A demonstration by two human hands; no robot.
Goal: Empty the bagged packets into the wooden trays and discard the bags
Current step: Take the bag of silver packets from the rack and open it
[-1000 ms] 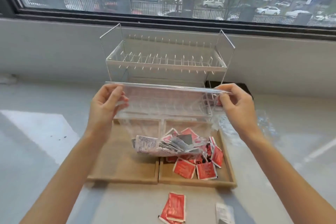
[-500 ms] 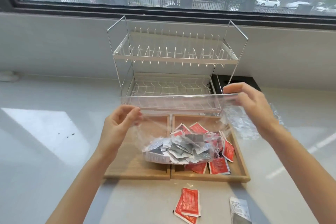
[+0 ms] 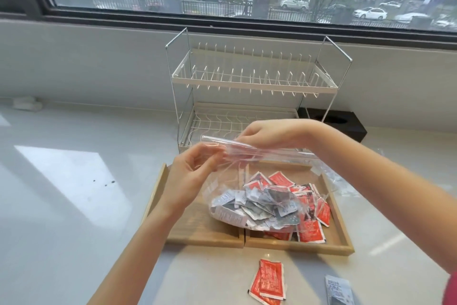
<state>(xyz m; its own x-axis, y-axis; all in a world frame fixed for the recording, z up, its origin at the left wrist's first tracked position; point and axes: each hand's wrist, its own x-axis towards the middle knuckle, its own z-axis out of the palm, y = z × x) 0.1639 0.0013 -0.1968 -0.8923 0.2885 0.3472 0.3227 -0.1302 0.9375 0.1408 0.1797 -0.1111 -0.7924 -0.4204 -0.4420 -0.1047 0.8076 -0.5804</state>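
Observation:
A clear zip bag (image 3: pixel 257 176) holds several grey-and-white packets (image 3: pixel 254 208) and rests over the seam between two wooden trays. My left hand (image 3: pixel 190 176) pinches the bag's top strip at its left end. My right hand (image 3: pixel 269 134) grips the same strip just to the right of it, fingers pointing left. The left wooden tray (image 3: pixel 197 233) shows bare wood. The right wooden tray (image 3: pixel 338 233) holds several red packets (image 3: pixel 309 228), partly hidden under the bag.
A white two-tier wire rack (image 3: pixel 249 82) stands right behind the trays, with a black box (image 3: pixel 346 126) at its right. Crumpled clear plastic (image 3: pixel 331 176) lies by the right tray. Loose red packets (image 3: pixel 268 282) and a grey packet (image 3: pixel 338 290) lie on the counter in front.
My right hand has slid left along the bag's top strip from its right end to near my left hand. The bag has sunk lower onto the trays.

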